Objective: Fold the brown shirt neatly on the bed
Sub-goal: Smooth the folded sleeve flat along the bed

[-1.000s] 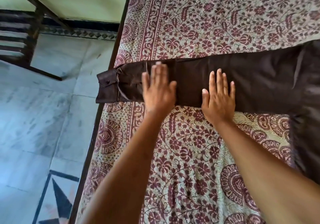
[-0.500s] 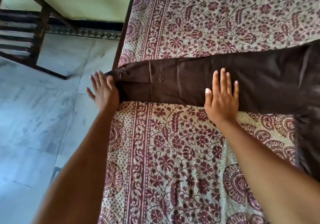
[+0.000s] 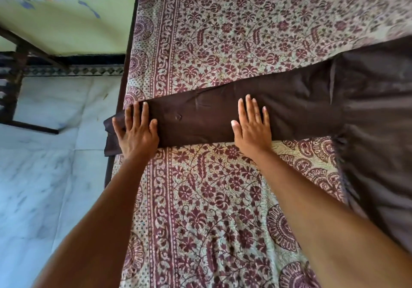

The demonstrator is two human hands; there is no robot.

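Maroon floral printed bedsheet (image 3: pixel 223 198); dark brown fabric shirt (image 3: pixel 374 109) at 3 o'clock, sleeve (image 3: pixel 200 122) stretched toward 9, cuff (image 3: pixel 109 136) overhanging. Left hand (image 3: pixel 136 131), right hand (image 3: pixel 252 129) flat, fingers straight, pressing sleeve. Smooth creases before folding.

The shirt (image 3: pixel 207 118) under the left hand (image 3: pixel 136 131) and right hand (image 3: pixel 253 129) is plain dark brown. Around them the bedsheet (image 3: pixel 223 42) is cream, printed with maroon flowers, vines and border medallions. Left of the left hand, the floor (image 3: pixel 44 176) is pale veined grey-white, the wall (image 3: pixel 66 31) yellow-green.
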